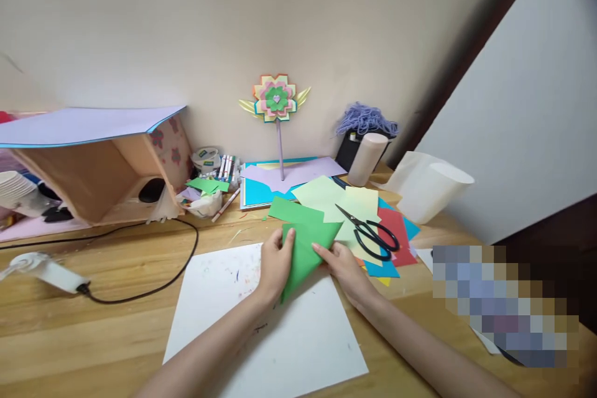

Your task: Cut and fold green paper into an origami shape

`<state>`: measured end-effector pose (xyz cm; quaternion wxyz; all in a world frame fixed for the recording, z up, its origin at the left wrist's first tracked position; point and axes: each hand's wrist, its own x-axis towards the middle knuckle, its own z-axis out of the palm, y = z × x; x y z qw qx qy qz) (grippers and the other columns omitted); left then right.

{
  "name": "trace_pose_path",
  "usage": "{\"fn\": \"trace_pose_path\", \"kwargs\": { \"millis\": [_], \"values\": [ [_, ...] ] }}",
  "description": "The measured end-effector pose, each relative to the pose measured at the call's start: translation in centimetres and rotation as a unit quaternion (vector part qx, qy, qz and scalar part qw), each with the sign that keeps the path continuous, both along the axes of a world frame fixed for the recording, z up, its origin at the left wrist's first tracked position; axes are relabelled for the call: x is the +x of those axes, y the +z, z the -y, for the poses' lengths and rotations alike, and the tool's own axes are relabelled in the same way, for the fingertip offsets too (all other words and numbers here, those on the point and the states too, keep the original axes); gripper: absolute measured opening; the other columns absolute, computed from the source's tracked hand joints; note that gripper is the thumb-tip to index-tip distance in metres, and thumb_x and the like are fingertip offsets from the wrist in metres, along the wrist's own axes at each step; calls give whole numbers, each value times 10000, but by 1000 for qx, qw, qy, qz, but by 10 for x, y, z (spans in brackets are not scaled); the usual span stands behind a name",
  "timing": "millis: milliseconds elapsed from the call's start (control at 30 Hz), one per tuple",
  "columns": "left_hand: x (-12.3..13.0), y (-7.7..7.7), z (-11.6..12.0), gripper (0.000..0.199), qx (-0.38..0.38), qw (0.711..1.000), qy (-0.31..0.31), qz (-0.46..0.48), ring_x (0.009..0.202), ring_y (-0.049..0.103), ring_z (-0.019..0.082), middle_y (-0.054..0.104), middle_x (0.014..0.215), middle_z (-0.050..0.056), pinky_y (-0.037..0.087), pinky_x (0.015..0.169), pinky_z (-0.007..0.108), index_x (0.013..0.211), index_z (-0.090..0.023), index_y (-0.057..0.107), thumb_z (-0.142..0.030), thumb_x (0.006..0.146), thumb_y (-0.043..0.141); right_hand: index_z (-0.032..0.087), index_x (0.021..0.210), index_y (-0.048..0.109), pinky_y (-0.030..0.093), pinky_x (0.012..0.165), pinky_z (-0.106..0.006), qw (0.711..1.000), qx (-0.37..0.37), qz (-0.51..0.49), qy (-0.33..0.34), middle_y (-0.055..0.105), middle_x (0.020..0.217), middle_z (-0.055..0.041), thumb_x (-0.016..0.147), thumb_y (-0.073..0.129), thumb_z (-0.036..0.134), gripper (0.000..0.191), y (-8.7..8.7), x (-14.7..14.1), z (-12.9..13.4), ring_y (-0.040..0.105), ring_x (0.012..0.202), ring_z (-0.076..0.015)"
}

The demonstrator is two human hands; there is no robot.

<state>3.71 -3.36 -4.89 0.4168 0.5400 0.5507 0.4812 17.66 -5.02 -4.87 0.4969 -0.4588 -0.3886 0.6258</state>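
Observation:
Both of my hands grip a green sheet of paper [305,255], folded into a triangle and held above a white sheet [224,323]. My left hand [275,264] pinches its left edge, thumb on the front. At the right, my right hand [345,267] pinches the slanted edge between thumb and fingers. Behind the triangle lies a green paper strip [296,210]. Black-handled scissors [370,233] rest half open on pale yellow paper [321,196], with red paper [396,236] and blue pieces underneath.
A paper flower [277,99] stands on a stem over purple paper [317,168]. At the left are a box [102,180], a power strip [51,270] and its black cable [193,249]. Markers [228,166], a rolled white sheet [433,189] and purple yarn [366,119] line the back.

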Motion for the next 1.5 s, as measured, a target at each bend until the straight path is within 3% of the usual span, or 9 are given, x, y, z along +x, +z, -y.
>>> {"fn": "trace_pose_path", "kwargs": {
  "millis": [100, 367, 1000, 1267, 1500],
  "values": [
    [2, -3, -1, 361, -11, 999, -29, 39, 645, 487, 148, 544, 660, 6, 386, 577, 245, 714, -164, 552, -512, 788, 492, 170, 970, 645, 513, 815, -387, 999, -2, 15, -28, 696, 1007, -77, 680, 702, 398, 373, -7, 5, 0, 635, 951, -266],
    [2, -12, -2, 366, -51, 985, -109, 125, 607, 496, 132, 539, 631, 7, 386, 546, 234, 705, -139, 562, -503, 739, 574, 161, 911, 667, 526, 782, -369, 999, -16, 36, -12, 724, 896, -73, 659, 725, 401, 353, -13, 31, -2, 678, 811, -244],
    [2, -12, 1, 373, -40, 992, -93, 75, 538, 456, 122, 495, 562, -11, 328, 490, 239, 621, -166, 513, -517, 736, 560, 171, 995, 663, 529, 751, -363, 995, -4, 96, 12, 721, 924, -81, 676, 702, 428, 412, -13, 37, -3, 680, 814, -262],
    [2, -14, 2, 383, 3, 998, -55, -42, 527, 328, 104, 328, 532, -45, 252, 494, 235, 568, -191, 353, -462, 812, 472, 186, 940, 665, 539, 740, -353, 997, -8, 67, 27, 720, 927, -65, 643, 738, 379, 362, -12, 37, -4, 679, 799, -247],
    [2, -15, 1, 354, 16, 994, -47, -100, 530, 314, 112, 316, 538, -46, 239, 508, 243, 566, -195, 346, -411, 826, 452, 171, 768, 656, 549, 602, -292, 995, -33, 95, 24, 720, 716, -36, 671, 705, 422, 274, -11, 45, -10, 663, 606, -179]
  ]
}}
